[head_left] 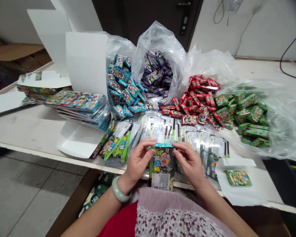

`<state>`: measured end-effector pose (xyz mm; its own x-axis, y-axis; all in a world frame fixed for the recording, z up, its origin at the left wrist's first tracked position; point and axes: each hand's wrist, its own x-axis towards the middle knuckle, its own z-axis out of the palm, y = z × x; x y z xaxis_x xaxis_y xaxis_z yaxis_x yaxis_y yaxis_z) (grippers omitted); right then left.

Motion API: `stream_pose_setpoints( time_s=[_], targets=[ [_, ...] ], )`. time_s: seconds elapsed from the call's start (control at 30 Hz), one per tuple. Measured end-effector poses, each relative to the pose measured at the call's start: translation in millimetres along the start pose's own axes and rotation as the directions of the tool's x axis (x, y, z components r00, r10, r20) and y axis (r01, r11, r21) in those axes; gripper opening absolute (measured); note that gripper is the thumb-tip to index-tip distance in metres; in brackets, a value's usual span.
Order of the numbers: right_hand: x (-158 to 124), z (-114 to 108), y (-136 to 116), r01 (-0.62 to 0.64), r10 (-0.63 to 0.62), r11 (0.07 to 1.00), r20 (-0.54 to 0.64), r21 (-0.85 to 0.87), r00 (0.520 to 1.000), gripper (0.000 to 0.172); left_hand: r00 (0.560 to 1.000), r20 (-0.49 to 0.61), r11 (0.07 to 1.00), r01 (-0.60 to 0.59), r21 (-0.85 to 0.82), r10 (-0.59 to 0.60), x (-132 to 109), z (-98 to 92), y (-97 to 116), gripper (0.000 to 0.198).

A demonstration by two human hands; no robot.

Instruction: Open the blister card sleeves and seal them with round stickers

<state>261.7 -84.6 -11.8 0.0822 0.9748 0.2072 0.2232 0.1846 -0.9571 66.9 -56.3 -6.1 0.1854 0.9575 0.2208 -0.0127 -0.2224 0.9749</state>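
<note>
Close to the table's front edge, a black and green printed candy pouch (162, 164) hangs upright between my hands. A narrow blue candy box (163, 144) shows at its upper edge; how deep it sits inside is hidden. My left hand (141, 156), with a pale bangle on the wrist, pinches the pouch's upper left corner between thumb and fingers. At the opposite corner my right hand (189, 161) pinches it the same way. Behind them lie several flat pouches (158, 128), overlapping in rows, with more pouches (115, 140) fanned out to the left.
Clear plastic bags spill blue boxes (124, 87), purple boxes (158, 74), red boxes (197, 98) and green boxes (251, 115) across the back. Stacked printed cartons (79, 102) with raised white flaps stand left. A green packet (238, 177) lies on white card (241, 196) at right.
</note>
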Motion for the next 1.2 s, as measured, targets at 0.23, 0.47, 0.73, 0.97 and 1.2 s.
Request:
stream_pose_setpoints(
  time_s=[0.23,0.47,0.73,0.97,1.2],
  targets=[
    [28.6,-15.3,-12.6,-0.112,0.088,0.984,0.165,0.139,0.982,0.007,0.993,-0.042,0.988,0.107,-0.109,-0.112,18.2,4.4,11.2,0.018],
    [33.1,-19.2,-22.7,0.038,-0.028,0.999,0.296,-0.026,0.955,0.009,0.988,0.110,0.991,-0.119,0.065,0.111,19.6,-5.7,15.8,0.005],
    [49.3,-12.3,-32.4,-0.338,0.284,0.937,0.364,0.091,0.887,0.015,0.993,0.072,0.991,0.091,0.093,-0.098,34.5,3.1,28.7,0.004],
    [50.2,-25.2,-36.8,-0.108,0.098,0.994,0.472,-0.005,0.876,0.017,0.969,0.244,0.998,0.007,0.065,-0.023,36.1,-8.6,31.6,0.011],
    [24.8,-17.0,-22.6,0.211,-0.174,0.975,0.343,-0.074,0.923,0.010,0.948,0.312,0.988,-0.100,0.115,0.060,24.2,-22.6,22.5,0.008]
  ],
)
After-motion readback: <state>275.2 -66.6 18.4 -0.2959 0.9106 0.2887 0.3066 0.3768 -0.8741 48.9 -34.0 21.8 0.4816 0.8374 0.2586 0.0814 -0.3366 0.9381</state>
